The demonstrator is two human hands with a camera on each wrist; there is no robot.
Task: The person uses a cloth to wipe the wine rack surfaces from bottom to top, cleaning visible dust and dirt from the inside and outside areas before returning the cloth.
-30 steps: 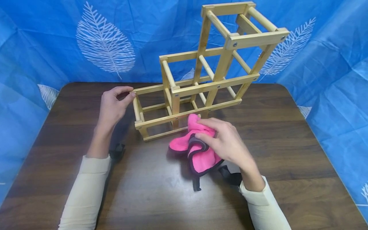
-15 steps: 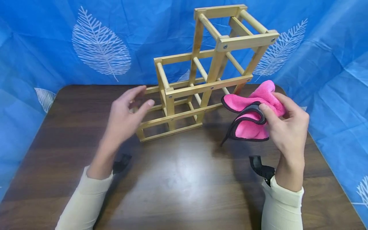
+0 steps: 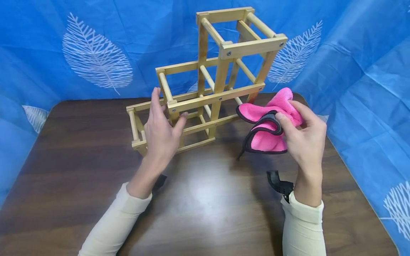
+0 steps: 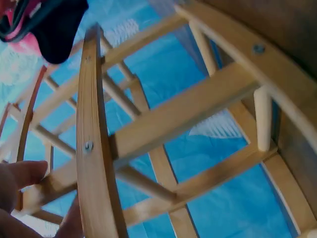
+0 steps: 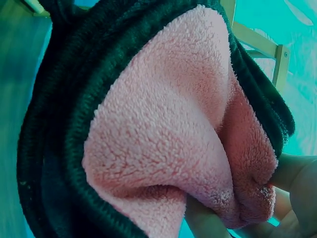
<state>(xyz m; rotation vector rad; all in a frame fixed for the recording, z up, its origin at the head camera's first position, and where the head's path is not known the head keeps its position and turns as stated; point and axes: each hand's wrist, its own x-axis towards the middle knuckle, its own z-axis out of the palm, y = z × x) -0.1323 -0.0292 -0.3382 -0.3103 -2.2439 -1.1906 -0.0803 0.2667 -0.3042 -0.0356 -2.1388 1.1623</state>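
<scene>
A stepped wooden rack (image 3: 221, 80) of slats and round dowels stands on the table. My left hand (image 3: 161, 131) is at its lower left section, fingers extended and thumb apart, near the front upright of the middle step. In the left wrist view, the fingertips (image 4: 29, 173) are beside a slat; whether they touch it I cannot tell. Off the rack's right front, my right hand (image 3: 305, 135) pinches a bunched pink cloth (image 3: 269, 142) with dark edging, held above the table. Its fluffy folds (image 5: 163, 114) fill most of the right wrist view, partly hiding the fingers.
The dark wood-grain table (image 3: 205, 220) lies under both arms and extends in front of the rack. Behind and beside it hangs a blue sheet (image 3: 144, 32) with white leaf prints. A black wrist mount (image 3: 280, 183) sits by the right wrist.
My right hand has carried the cloth from the rack's lower front rail up and to the right. My left hand has left the rack's left end corner and moved right toward the middle step.
</scene>
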